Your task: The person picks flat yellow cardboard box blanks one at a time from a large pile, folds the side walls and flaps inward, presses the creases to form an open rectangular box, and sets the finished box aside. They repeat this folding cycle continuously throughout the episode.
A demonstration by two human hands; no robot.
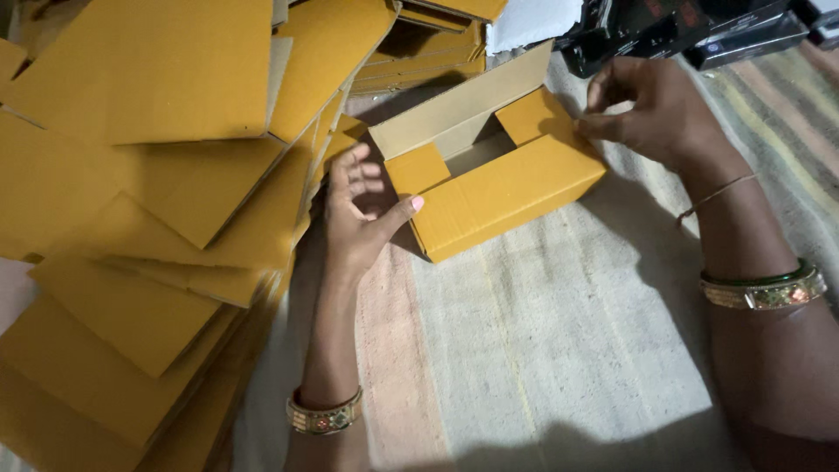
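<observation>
Head view shows a yellow cardboard box (498, 188) on a striped mat (542, 350), top flaps part-folded, inside empty as far as visible. Left hand (358, 214), fingers spread, touches its left corner with the thumb; right hand (651, 109) pinches the right flap's edge. Flat yellow cartons (166, 175) pile at left.

One open box (494, 188); two bangles (325, 418).

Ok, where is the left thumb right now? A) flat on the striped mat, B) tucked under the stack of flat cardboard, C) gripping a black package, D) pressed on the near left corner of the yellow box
D: the left hand lays its thumb against the near left corner of the yellow box, while the right hand pinches the far right flap.
</observation>
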